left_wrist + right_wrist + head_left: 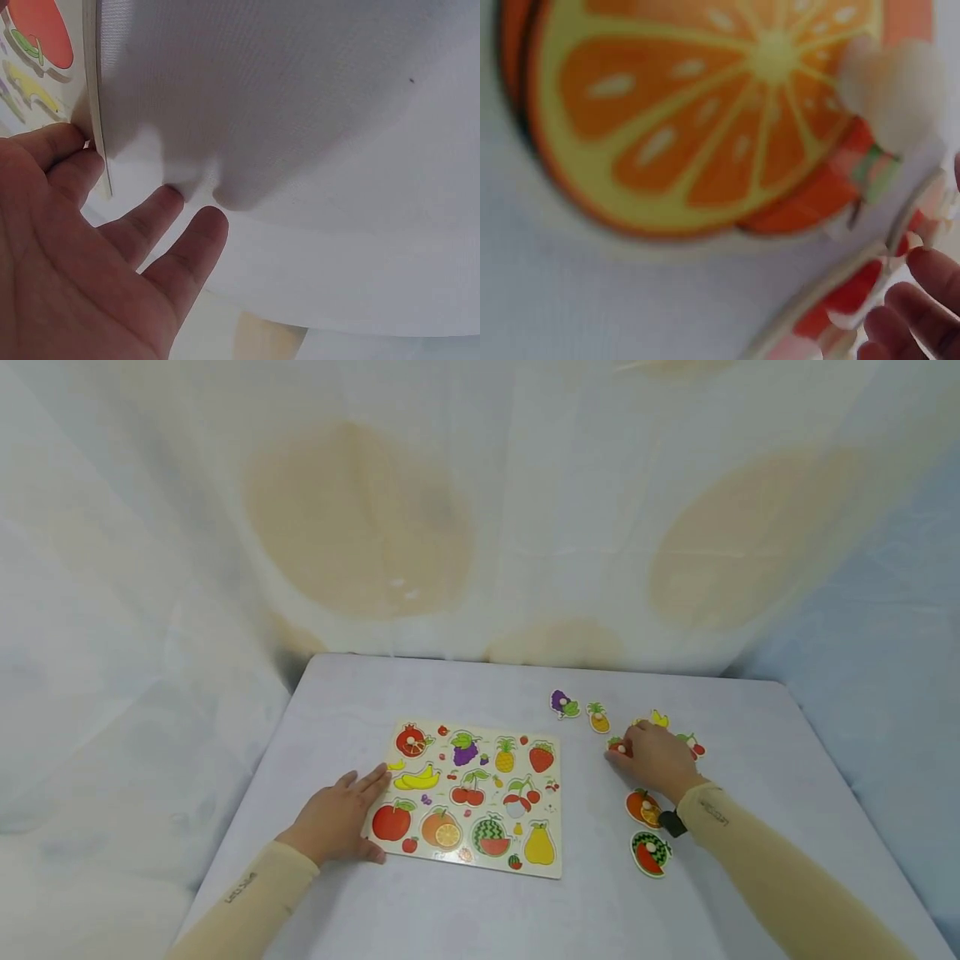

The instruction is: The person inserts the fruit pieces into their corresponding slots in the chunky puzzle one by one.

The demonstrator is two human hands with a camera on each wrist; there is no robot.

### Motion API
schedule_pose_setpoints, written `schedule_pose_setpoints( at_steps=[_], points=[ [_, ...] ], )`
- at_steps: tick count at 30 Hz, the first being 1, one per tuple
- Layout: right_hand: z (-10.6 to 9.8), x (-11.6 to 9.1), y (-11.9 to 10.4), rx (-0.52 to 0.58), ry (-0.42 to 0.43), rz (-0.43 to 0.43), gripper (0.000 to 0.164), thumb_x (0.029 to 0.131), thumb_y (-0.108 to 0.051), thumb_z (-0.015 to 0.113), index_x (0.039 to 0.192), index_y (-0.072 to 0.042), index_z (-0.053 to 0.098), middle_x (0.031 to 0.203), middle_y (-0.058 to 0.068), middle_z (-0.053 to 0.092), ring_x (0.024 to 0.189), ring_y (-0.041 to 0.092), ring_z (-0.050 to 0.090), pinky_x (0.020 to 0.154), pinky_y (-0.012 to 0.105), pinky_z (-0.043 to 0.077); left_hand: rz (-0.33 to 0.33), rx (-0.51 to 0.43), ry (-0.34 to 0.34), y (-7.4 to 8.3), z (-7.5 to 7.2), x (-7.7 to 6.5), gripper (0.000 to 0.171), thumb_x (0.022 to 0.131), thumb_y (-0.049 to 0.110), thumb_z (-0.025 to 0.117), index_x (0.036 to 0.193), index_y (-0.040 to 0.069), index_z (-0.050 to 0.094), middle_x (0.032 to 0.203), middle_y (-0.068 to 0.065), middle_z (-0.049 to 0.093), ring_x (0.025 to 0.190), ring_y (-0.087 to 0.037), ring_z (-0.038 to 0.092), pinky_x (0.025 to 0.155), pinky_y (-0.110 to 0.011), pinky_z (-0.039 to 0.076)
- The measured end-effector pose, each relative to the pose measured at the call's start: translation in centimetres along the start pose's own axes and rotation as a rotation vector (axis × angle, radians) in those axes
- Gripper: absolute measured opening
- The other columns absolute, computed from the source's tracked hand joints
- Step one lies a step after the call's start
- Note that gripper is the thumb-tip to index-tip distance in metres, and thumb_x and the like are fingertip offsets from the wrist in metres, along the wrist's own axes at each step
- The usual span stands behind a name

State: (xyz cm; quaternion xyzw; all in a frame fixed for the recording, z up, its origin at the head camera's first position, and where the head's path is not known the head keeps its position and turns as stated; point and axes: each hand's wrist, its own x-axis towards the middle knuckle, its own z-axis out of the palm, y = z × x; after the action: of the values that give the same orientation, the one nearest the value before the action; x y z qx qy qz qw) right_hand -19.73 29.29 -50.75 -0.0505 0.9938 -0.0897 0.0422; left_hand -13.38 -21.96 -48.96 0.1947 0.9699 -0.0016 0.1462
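A wooden fruit puzzle board [483,785] lies flat on the table. My left hand [333,817] rests at its left edge, fingers spread; in the left wrist view some fingertips touch the board's side and others reach past it. To the right of the board, my right hand [658,760] reaches down among loose knobbed pieces. Its thumb and forefinger pinch a strawberry piece [615,745], partly hidden by the hand. Beside that hand are a cherry piece [696,745] and a banana piece [660,718]. An orange piece [697,127] fills much of the right wrist view.
A grape piece [564,704] and a pineapple piece [597,717] lie behind the board's right corner. Nearer the front is a watermelon piece [650,853], below the orange one. White cloth covers the table [450,918], and a patterned curtain [525,527] hangs behind it.
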Motion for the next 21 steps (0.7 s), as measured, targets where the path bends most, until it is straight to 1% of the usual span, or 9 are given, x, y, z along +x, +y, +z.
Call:
schedule_pose_setpoints(
  at_steps=[2,4,5,6,8,12,17,21],
  points=[
    [-0.2,-0.2,0.2,0.036,-0.02,-0.027,0.039,0.086,-0.043,0.078,0.103,-0.009,0.07,0.107,0.013,0.064,0.082,0.025,0.06,0.071,0.043,0.057,0.002,0.001,0.002,0.1,0.0,0.0,0.117,0.06,0.058,0.089,0.155,0.014,0.038,0.161,-0.002,0.032,0.137,-0.045,0.036,0.101,-0.057,0.045],
    [-0.5,-0.4,0.4,0.068,-0.053,-0.069,0.044,0.084,-0.036,0.08,0.118,-0.009,0.068,0.123,0.014,0.062,0.09,0.025,0.061,0.081,0.048,0.057,0.003,0.001,0.003,0.1,-0.1,0.0,0.117,0.06,0.058,0.089,0.155,0.013,0.038,0.161,-0.002,0.031,0.137,-0.045,0.036,0.101,-0.057,0.045],
    [-0.8,-0.5,0.4,0.087,-0.078,-0.092,0.046,0.084,-0.031,0.08,0.123,-0.01,0.066,0.127,0.015,0.061,0.092,0.025,0.061,0.085,0.049,0.056,0.003,0.001,0.003,0.1,-0.1,0.0,0.117,0.06,0.058,0.09,0.155,0.013,0.038,0.161,-0.003,0.031,0.137,-0.045,0.036,0.101,-0.057,0.044],
    [-1.0,-0.5,0.5,0.105,-0.101,-0.117,0.047,0.084,-0.026,0.08,0.125,-0.01,0.065,0.13,0.015,0.06,0.091,0.023,0.061,0.086,0.048,0.055,0.004,0.0,0.004,0.1,-0.1,0.0,0.117,0.06,0.058,0.09,0.155,0.013,0.038,0.161,-0.002,0.031,0.137,-0.045,0.036,0.101,-0.057,0.044],
    [-1.3,-0.4,0.5,0.12,-0.135,-0.151,0.048,0.083,-0.018,0.079,0.128,-0.009,0.065,0.132,0.013,0.06,0.089,0.021,0.06,0.086,0.046,0.056,0.004,0.0,0.004,0.1,-0.1,-0.1,0.117,0.06,0.058,0.089,0.155,0.013,0.038,0.161,-0.002,0.032,0.137,-0.045,0.036,0.101,-0.057,0.044],
    [-1.6,-0.2,0.6,0.123,-0.162,-0.183,0.045,0.083,-0.012,0.077,0.127,-0.008,0.067,0.134,0.013,0.059,0.091,0.021,0.061,0.088,0.046,0.055,0.006,0.003,0.008,0.1,-0.2,-0.1,0.117,0.06,0.058,0.089,0.155,0.014,0.038,0.16,-0.003,0.032,0.137,-0.045,0.037,0.101,-0.057,0.045],
    [-1.5,0.0,0.6,0.127,-0.15,-0.173,0.04,0.085,-0.018,0.079,0.124,-0.01,0.069,0.127,0.009,0.061,0.093,0.021,0.06,0.086,0.043,0.056,0.002,0.0,0.005,0.1,-0.2,0.0,0.117,0.06,0.058,0.09,0.155,0.013,0.038,0.16,-0.003,0.032,0.137,-0.045,0.036,0.101,-0.057,0.044],
    [-1.4,0.1,0.6,0.133,-0.131,-0.153,0.045,0.085,-0.023,0.08,0.124,-0.007,0.068,0.123,0.01,0.063,0.096,0.023,0.061,0.088,0.045,0.055,-0.003,-0.001,0.001,0.2,-0.2,0.0,0.117,0.06,0.058,0.09,0.155,0.013,0.038,0.161,-0.003,0.032,0.137,-0.045,0.036,0.101,-0.057,0.045]
  ],
)
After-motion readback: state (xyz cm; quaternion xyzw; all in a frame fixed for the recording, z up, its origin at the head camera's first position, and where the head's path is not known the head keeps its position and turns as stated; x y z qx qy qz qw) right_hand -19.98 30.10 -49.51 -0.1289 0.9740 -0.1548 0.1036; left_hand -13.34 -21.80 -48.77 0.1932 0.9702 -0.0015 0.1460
